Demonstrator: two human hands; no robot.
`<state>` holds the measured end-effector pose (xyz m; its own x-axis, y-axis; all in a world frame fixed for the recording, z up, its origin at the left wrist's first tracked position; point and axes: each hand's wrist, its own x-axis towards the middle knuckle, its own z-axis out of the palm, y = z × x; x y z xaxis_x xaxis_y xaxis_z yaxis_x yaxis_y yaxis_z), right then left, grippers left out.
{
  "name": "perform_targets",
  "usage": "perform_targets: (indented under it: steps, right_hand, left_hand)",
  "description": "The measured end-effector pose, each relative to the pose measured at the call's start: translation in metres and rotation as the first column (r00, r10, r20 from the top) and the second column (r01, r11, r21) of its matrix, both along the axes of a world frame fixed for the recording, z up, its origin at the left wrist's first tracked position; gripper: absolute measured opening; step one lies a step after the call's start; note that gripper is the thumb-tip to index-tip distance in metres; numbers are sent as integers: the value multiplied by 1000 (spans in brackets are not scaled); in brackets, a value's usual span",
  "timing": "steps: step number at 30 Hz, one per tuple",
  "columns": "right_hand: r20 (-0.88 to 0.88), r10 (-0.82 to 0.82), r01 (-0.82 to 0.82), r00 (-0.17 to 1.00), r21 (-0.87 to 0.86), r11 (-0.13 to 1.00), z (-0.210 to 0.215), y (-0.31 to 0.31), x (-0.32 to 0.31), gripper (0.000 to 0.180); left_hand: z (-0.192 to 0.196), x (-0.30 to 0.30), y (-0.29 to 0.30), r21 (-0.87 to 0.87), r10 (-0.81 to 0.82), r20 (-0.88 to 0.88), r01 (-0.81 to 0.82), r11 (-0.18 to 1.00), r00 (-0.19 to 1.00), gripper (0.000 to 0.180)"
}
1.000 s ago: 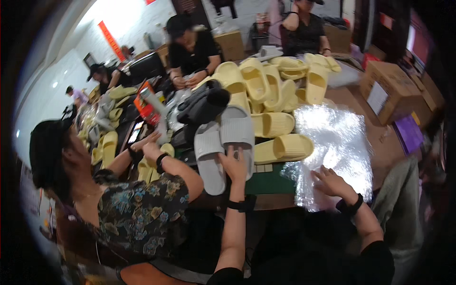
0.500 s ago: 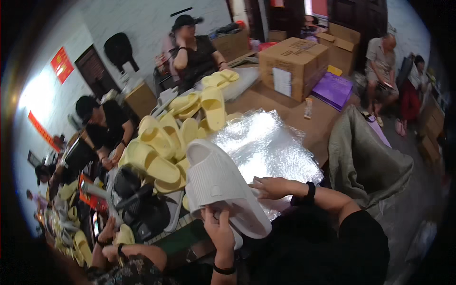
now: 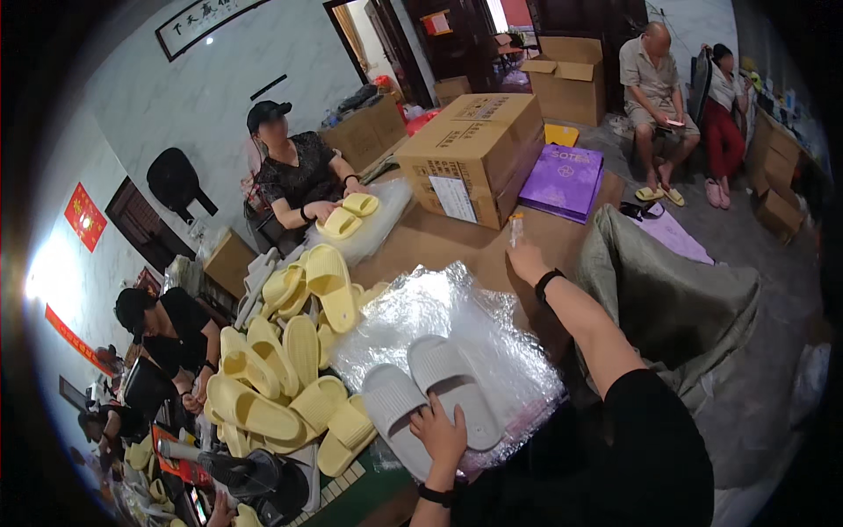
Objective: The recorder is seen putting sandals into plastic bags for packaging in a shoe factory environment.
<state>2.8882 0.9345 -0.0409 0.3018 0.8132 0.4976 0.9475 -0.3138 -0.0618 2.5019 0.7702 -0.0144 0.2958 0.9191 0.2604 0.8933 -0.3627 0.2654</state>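
A pair of grey slides (image 3: 397, 400) lies side by side, soles down, on a stack of shiny clear plastic bags (image 3: 421, 299) in front of me. My left hand (image 3: 439, 432) rests on the pair near the inner edges of the straps, fingers spread. Farther off, my right arm stretches over the brown tabletop (image 3: 474, 263). There, the fingers of my right hand (image 3: 528, 262) are closed on the near end of a small clear packet with an orange end (image 3: 516, 230). The fingertips are partly hidden.
A heap of yellow slides (image 3: 299, 351) stands left of the bags. Beyond are a cardboard carton (image 3: 474, 149) and purple bags (image 3: 566, 180). An open grey-green sack (image 3: 676, 290) is at the right. Across the table a person (image 3: 294, 167) handles yellow slides (image 3: 347, 220); others sit around.
The grey slides came down from my left hand's raised hold onto the plastic bags. My right hand left the bags and reached forward to the small packet. The view shifted.
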Motion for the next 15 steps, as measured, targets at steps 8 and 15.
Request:
perform_targets:
  steps: [8,15]
  right_hand:
    - [-198,-161,224,967,360,906,83,35,63,11]
    - [-343,-199,295,918,254,921,128,86,83,13]
  left_hand:
    - [0,3,-3,-73,-12,22,14,997,1000,63]
    - [-4,0,2,-56,-19,58,22,998,998,61]
